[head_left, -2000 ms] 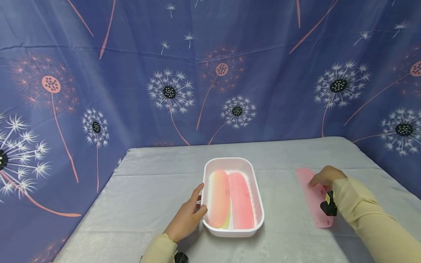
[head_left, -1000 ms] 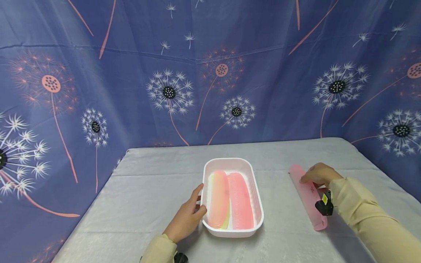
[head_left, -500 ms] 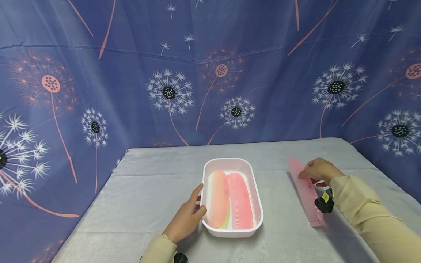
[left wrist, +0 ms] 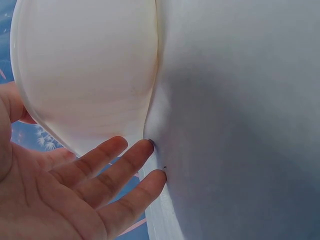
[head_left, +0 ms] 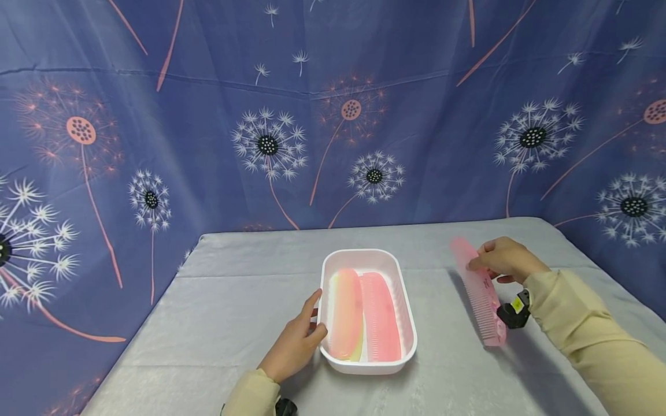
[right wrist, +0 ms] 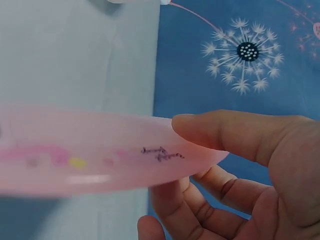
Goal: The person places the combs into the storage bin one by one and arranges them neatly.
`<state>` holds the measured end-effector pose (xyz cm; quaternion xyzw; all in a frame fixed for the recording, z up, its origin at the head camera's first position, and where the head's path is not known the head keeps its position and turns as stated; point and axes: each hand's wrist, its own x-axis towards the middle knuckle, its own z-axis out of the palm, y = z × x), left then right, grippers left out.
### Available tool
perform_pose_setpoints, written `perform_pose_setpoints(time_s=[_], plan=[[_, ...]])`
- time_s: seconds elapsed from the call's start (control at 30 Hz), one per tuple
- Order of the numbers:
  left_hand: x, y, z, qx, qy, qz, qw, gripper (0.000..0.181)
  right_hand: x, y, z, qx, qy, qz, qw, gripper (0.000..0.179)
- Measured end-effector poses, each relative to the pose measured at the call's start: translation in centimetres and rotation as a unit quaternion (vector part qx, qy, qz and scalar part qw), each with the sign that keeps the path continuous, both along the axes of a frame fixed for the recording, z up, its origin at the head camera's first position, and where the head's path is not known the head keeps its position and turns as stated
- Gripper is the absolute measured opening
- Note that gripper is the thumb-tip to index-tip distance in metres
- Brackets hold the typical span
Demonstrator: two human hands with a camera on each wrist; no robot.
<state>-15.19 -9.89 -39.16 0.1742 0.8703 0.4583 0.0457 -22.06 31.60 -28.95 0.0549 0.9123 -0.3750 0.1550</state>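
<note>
On the right of the head view, my right hand (head_left: pixel 507 260) pinches a translucent pink comb (head_left: pixel 481 300) between thumb and fingers. The comb is tilted, its teeth facing left, above its shadow on the table. In the right wrist view, dark printed marks show on the comb (right wrist: pixel 100 155), near the thumb. My left hand (head_left: pixel 296 341) rests against the left side of a white plastic tray (head_left: pixel 408 315), its fingers fairly straight along the wall. Inside the tray lie a peach-pink comb (head_left: pixel 346 315) and a pink comb (head_left: pixel 382 318) side by side. A yellowish edge (head_left: pixel 359 348) shows under the peach-pink one.
A pale grey cloth (head_left: pixel 250 300) covers the table. Behind it and at the sides hangs a blue curtain (head_left: pixel 442 144) printed with dandelions. A black wrist device (head_left: pixel 514 312) sits at the right sleeve, close to the comb.
My right hand has lifted the pink comb off the table, tilting it and shifting it slightly left and away. The left hand and the tray stay where they were.
</note>
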Motion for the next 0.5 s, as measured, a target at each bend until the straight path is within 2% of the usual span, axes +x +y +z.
perform_pose_setpoints(time_s=[0.27,0.5], plan=[[0.1,0.1,0.1,0.0,0.001,0.0,1.0,0.071,0.0,-1.2,1.6,0.008,0.041,0.015,0.999,0.022],[0.1,0.1,0.2,0.002,-0.003,-0.003,1.0,0.07,0.0,-3.1,3.0,0.005,0.06,0.027,0.9978,0.042]])
